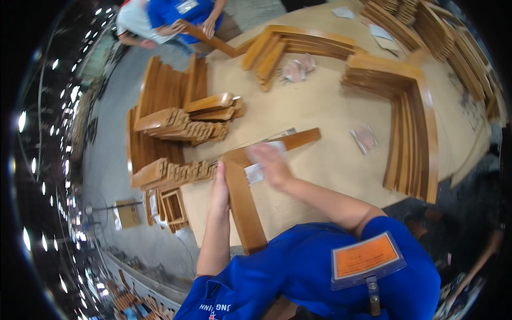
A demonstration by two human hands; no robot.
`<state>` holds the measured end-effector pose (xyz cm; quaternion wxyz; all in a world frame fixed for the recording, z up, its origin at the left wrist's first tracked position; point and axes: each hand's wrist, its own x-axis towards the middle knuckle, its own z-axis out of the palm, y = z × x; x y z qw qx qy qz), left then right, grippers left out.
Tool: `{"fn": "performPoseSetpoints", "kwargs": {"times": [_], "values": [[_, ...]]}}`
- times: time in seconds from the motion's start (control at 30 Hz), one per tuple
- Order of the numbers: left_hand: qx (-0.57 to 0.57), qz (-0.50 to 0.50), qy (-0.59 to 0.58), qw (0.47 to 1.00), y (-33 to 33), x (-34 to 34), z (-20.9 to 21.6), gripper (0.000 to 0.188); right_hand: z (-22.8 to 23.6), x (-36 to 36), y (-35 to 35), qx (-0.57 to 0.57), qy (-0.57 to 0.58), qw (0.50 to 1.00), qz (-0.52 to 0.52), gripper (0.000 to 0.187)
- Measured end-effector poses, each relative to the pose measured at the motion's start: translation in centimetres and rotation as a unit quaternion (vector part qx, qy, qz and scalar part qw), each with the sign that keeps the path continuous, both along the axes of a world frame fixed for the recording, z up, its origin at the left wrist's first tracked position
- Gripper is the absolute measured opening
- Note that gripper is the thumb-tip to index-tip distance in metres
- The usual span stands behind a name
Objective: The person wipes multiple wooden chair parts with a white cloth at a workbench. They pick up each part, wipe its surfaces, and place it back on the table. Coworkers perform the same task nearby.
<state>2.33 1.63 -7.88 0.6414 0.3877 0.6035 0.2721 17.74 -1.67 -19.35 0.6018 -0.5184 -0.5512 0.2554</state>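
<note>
A brown L-shaped wooden frame piece [246, 213] lies in front of me. One leg points toward my body and the other runs out to the far right. My left hand [219, 191] grips the near leg by its left edge, just below the corner, thumb upward. On the far leg, beside the corner, my right hand [271, 164] is smeared by motion. It presses a pale thin sheet [277, 145] against the wood; whether that is paper or cloth I cannot tell. Below the right hand's fingers, a small whitish packet or sheet [254, 173] rests beside the wood.
Stacked wooden frame pieces stand on the table [314, 197] at the left [181, 125], right [410, 133] and back [304, 40]. Crumpled pale sheets [364, 138] lie between them. Across the table, a person in blue [184, 16] holds another frame piece. A cardboard box [127, 214] is on the floor.
</note>
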Motion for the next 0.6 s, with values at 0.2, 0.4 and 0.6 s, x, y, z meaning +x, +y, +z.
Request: {"fn": "performPoseSetpoints", "kwargs": {"times": [0.2, 0.4, 0.6], "values": [[0.027, -0.01, -0.007, 1.0, 0.2, -0.5, -0.1, 0.066, -3.6, 2.0, 0.3, -0.115, -0.074, 0.985, -0.108, 0.047], [-0.005, -0.012, -0.027, 1.0, 0.0, 0.0, -0.1, 0.069, -4.5, -0.8, -1.2, 0.011, -0.165, 0.986, 0.029, 0.048], [-0.007, 0.018, 0.01, 1.0, 0.1, -0.6, 0.4, 0.07, -9.2, 6.3, 0.9, -0.159, 0.391, 0.903, -0.078, 0.036]]}}
